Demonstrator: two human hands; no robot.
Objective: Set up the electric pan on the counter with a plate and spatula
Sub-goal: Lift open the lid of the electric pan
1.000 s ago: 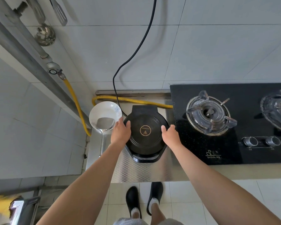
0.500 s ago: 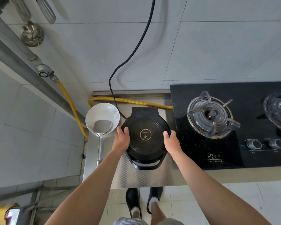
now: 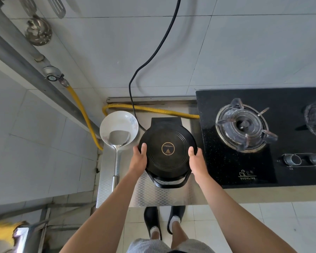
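The black round electric pan [image 3: 167,143] sits lid closed on the steel counter [image 3: 164,195], its handle loop toward me. My left hand [image 3: 139,158] grips its left rim and my right hand [image 3: 196,160] grips its right rim, thumbs on the lid. Just left of the pan stands a white plate [image 3: 120,119] with a flower print. A metal spatula [image 3: 117,157] rests with its blade in the plate and its handle pointing toward the counter's front edge.
A black gas stove [image 3: 263,172] with glass burners fills the counter right of the pan. The pan's black power cord [image 3: 153,53] runs up the tiled wall. A yellow gas hose [image 3: 150,109] lies behind the pan. Ladles hang at top left.
Both hands have slid a little toward me along the pan's rim, keeping hold of it. The pan, plate and spatula stay where they were; only the camera view shifted.
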